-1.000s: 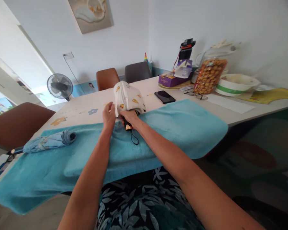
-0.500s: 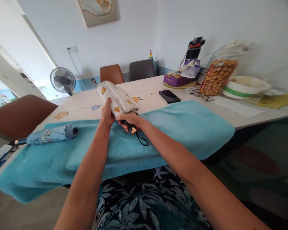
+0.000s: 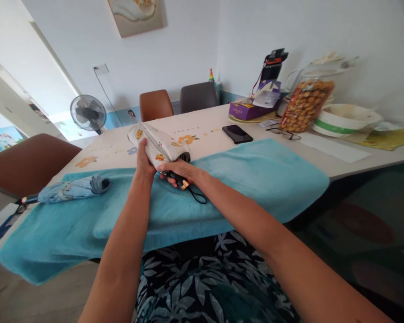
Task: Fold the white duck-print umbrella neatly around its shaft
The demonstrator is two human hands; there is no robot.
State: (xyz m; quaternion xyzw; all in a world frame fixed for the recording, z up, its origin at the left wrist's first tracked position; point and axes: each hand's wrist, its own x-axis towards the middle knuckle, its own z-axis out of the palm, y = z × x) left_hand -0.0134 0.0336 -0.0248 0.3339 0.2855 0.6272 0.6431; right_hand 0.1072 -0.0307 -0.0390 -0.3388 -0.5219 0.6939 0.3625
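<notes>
The person holds a folded white fabric umbrella (image 3: 156, 146) printed with small yellow-orange figures, and from where I stand it lies slantwise over the far edge of the turquoise plush cloth (image 3: 262, 175). Its canopy reaches beyond the cloth, while its slim black handle (image 3: 178, 179) slopes back over it, toward the person. Whether any part rests on what lies below, I can't tell.

The left hand (image 3: 146, 159) cups the canopy from its near left side, thumb laid along the printed fabric; the rest of its fingers are hidden by the umbrella. The right hand (image 3: 182, 169) is closed around the handle just below the canopy's gathered edge, fingers curled under it. The two hands sit close together, with the umbrella running through both. Past the right hand, the handle's copper-coloured end (image 3: 185, 185) pokes out, and a thin black cord loop (image 3: 198, 202) hangs from it above the cloth.

On the cloth's left part lies a rolled light-blue fabric umbrella (image 3: 74, 189), its handle end stretching past the cloth's left edge. Beyond the cloth's far edge, on the pale flower-printed table (image 3: 208, 117), are a black phone (image 3: 237, 134) and thin-framed glasses (image 3: 284, 133).
</notes>
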